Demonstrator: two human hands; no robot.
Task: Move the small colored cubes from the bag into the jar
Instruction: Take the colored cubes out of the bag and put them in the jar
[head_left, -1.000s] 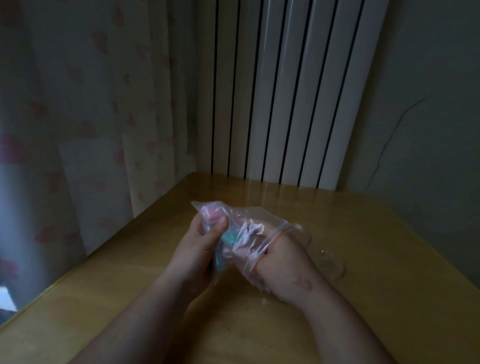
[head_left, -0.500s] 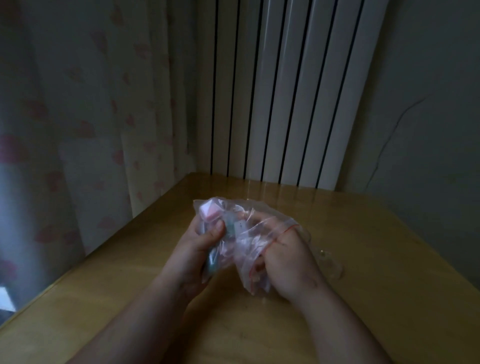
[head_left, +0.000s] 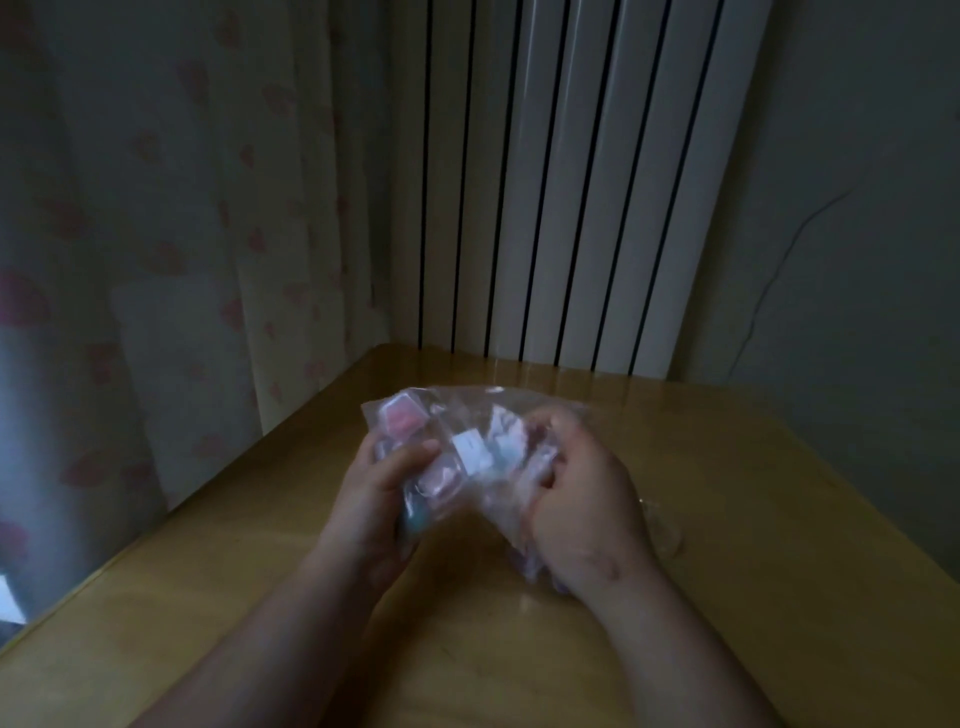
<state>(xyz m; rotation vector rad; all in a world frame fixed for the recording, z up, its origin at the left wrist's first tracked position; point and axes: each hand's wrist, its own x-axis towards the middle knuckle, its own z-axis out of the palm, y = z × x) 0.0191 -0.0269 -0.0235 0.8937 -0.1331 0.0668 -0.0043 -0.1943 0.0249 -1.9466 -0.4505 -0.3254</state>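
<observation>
While both hands hold it up off the tabletop, the clear plastic bag (head_left: 467, 410) sits mid-frame, crumpled and stretched between them. Cubes visible are all inside it:
- pink cube (head_left: 402, 418) at the bag's top-left corner
- white cube (head_left: 470, 449) near the centre
- paler pink cube (head_left: 441, 480) just below-left of the white one, touching or nearly
- teal piece (head_left: 418, 522) at the bag's low left end, half hidden by the palm, shape unclear

Any others: can't tell, plastic too creased + low light.

Left hand (head_left: 374, 499): clamped on the left end of the bag, fingers curled round from behind, thumb across the front just under the pink cube.

Right hand (head_left: 582, 499): fingers curled tight into the right part of the bag, gripping bunched plastic. Film lies over the fingertips, so can't tell if they're inside the bag mouth or outside it. Hands are near each other but apart, w/ the cubes between.

Jar (head_left: 662, 530): clear glass, on the table just right of the right hand, mostly hidden by it, only faint glints show. Upright vs on its side: can't tell.

Table (head_left: 779, 571): yellowish wood, glossy. Behind the far edge is a white ribbed radiator (head_left: 571, 182). Left is a curtain (head_left: 156, 208) w/ pink print. Right is a plain wall (head_left: 857, 156) w/ a thin dark line (head_left: 769, 291) running down it. Scene is dim overall.
</observation>
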